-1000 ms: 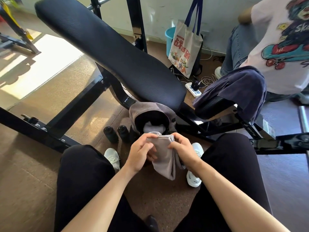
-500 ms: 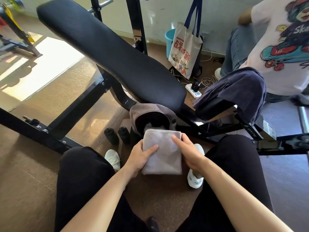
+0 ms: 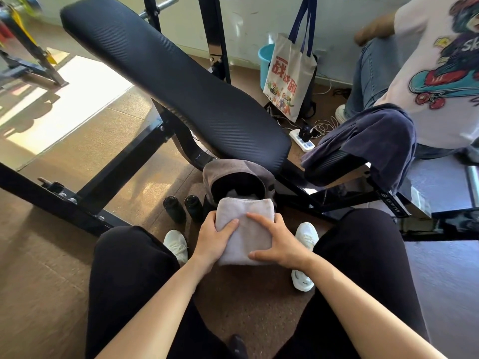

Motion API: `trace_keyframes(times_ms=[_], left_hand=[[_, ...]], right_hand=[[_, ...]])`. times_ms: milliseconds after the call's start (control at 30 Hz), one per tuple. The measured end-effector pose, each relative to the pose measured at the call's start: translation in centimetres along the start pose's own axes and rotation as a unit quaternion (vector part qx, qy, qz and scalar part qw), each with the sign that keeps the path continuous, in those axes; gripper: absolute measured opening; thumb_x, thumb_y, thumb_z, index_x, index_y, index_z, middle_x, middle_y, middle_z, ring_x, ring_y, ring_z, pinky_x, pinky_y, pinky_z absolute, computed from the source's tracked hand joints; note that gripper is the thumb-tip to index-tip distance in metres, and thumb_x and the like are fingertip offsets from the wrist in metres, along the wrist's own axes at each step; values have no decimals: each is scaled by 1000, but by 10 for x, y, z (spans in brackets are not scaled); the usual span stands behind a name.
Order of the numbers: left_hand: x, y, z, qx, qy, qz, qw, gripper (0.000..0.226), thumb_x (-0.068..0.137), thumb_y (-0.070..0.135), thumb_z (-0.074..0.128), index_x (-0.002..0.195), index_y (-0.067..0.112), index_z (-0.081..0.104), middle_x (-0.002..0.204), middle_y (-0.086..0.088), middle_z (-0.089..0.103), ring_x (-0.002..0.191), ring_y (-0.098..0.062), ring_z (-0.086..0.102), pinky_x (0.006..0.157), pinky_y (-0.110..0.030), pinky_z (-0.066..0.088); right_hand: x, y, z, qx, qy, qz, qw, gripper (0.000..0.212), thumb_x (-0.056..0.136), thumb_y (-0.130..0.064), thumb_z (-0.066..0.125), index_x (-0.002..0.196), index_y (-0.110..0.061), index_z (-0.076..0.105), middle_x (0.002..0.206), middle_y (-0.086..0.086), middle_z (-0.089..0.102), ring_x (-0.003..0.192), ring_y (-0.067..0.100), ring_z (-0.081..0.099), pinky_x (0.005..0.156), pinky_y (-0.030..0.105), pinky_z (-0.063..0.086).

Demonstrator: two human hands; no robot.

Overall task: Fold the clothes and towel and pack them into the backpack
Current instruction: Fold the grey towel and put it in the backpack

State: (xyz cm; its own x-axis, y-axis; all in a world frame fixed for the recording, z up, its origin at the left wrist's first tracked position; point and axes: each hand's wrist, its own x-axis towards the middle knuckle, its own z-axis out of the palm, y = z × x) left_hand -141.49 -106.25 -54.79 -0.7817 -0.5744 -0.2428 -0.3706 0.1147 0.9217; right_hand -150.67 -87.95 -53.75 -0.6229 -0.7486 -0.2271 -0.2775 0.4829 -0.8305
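A folded pale grey towel (image 3: pixel 245 224) is held flat between my knees, just in front of the open grey backpack (image 3: pixel 228 172) standing on the floor under the bench. My left hand (image 3: pixel 215 234) grips the towel's left edge, thumb on top. My right hand (image 3: pixel 278 242) lies on the towel's right half, thumb at its near edge and fingers spread over its top. Something pale sits inside the backpack's dark mouth. A dark blue garment (image 3: pixel 373 138) hangs over the bench seat pad at the right.
A black padded weight bench (image 3: pixel 168 81) slants across the view above the backpack. Two dark bottles (image 3: pixel 184 207) stand left of the backpack. A printed tote bag (image 3: pixel 290 81), a blue bucket, a power strip and cables lie behind. Another person sits at the right.
The towel went from hanging bunched in both hands to a flat folded rectangle. Both hands shifted onto its sides and top, close to the backpack's mouth.
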Motion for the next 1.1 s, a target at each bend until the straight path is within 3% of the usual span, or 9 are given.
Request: trace_keyframes(times_ms=[200,300,433,567,633,700,800,933,1100], left_hand=[[-4,0,3,98,-78,83,989,63,83,33,83,136,20,51,122,8,60,109,-8,58,79,-8,45],[-8,1,5,135,-125,140,973,83,78,37,85,148,25,42,130,12,52,111,1,51,86,0,38],[-14,7,7,42,-184,151,970,77,83,46,69,152,26,40,133,12,53,116,3,52,94,-8,40],[-11,12,3,-22,-161,130,978,42,102,16,55,143,24,55,123,1,61,109,-4,58,90,-14,46],[-9,12,0,27,-150,156,976,45,100,12,61,141,29,55,112,-3,59,97,-7,57,87,-10,43],[-9,11,2,48,-147,176,972,48,97,20,67,141,32,54,106,-2,56,89,-8,54,83,-10,42],[-11,9,6,45,-146,219,964,53,92,30,74,142,25,58,104,4,55,89,-5,54,80,-14,44],[-13,10,5,17,-176,233,956,46,88,28,79,132,26,67,115,6,65,98,-22,60,82,-29,51],[-16,5,9,13,-131,125,983,60,80,45,78,134,41,54,135,11,45,125,-11,51,94,-14,49]], right_hand=[[1,2,6,-68,32,44,996,108,61,-41,84,152,-45,27,118,-6,25,111,23,52,99,41,53],[2,-4,8,-84,56,51,994,104,60,-38,84,148,-47,29,114,-5,27,98,25,57,86,42,58],[0,-10,10,-47,46,41,997,104,56,-32,91,143,-47,36,111,-7,30,98,18,52,80,36,60],[-1,-14,4,117,13,49,992,70,75,-22,79,137,-39,51,123,-1,46,118,20,53,99,26,48],[-3,-22,-2,342,-40,70,936,55,82,-15,62,135,-27,58,132,8,62,125,27,59,103,40,50],[-4,-26,-5,469,-72,86,876,45,95,-18,55,140,-18,56,136,12,64,129,31,60,106,56,47],[-4,-28,2,463,-9,94,881,36,104,-24,56,137,-12,57,131,16,67,124,33,63,104,51,51],[-2,-23,11,466,84,133,871,29,103,-20,55,126,-3,61,118,22,71,114,39,68,94,44,58],[1,-24,4,458,118,133,871,30,106,-16,50,134,-26,54,116,9,73,104,29,73,89,47,60]])
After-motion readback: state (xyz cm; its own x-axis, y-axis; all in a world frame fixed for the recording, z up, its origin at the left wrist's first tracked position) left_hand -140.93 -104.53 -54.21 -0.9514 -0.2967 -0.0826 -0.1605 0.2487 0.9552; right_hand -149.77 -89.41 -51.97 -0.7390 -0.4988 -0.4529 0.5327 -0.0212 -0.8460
